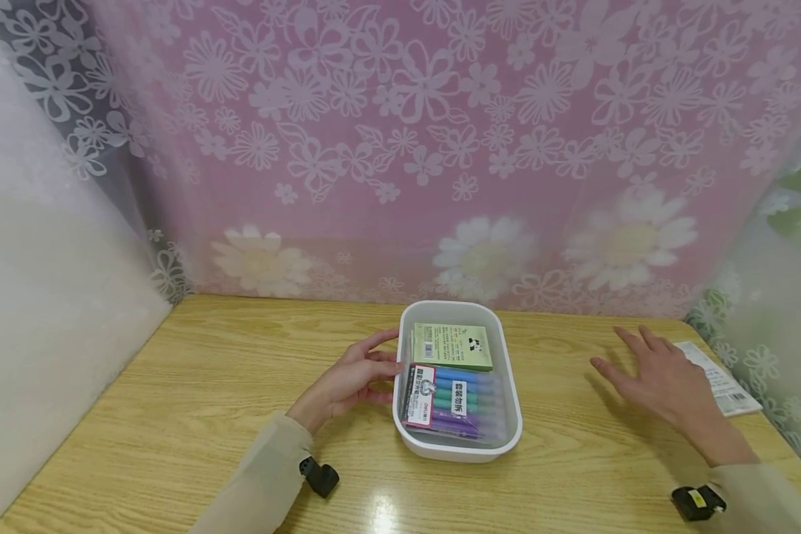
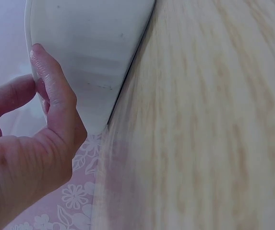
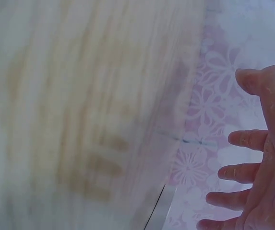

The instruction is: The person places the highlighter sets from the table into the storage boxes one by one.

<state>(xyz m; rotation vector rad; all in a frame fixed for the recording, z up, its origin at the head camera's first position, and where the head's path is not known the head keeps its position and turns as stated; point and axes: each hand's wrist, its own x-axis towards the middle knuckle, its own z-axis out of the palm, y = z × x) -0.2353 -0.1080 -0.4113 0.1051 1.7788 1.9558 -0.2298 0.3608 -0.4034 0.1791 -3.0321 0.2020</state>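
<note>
A white plastic storage box (image 1: 457, 454) stands on the table, holding a pack of several coloured pens (image 1: 455, 404) and a green paper pack with a panda picture (image 1: 452, 345). My left hand (image 1: 354, 374) is at the box's left side. In the left wrist view, the thumb and a bent finger of that hand (image 2: 41, 129) pinch the rim of the box (image 2: 94, 52). My right hand (image 1: 667, 382) hovers over the right part of the table, fingers spread and holding nothing. Beside it lies a flat white booklet or packet (image 1: 727, 386), partly hidden by the hand.
The light wooden table (image 1: 193, 415) runs back to a pink flowered curtain (image 1: 400, 148). Pale cloth hangs on the left (image 1: 47, 245) and on the right (image 1: 774, 297). A small black wrist camera sits at each sleeve.
</note>
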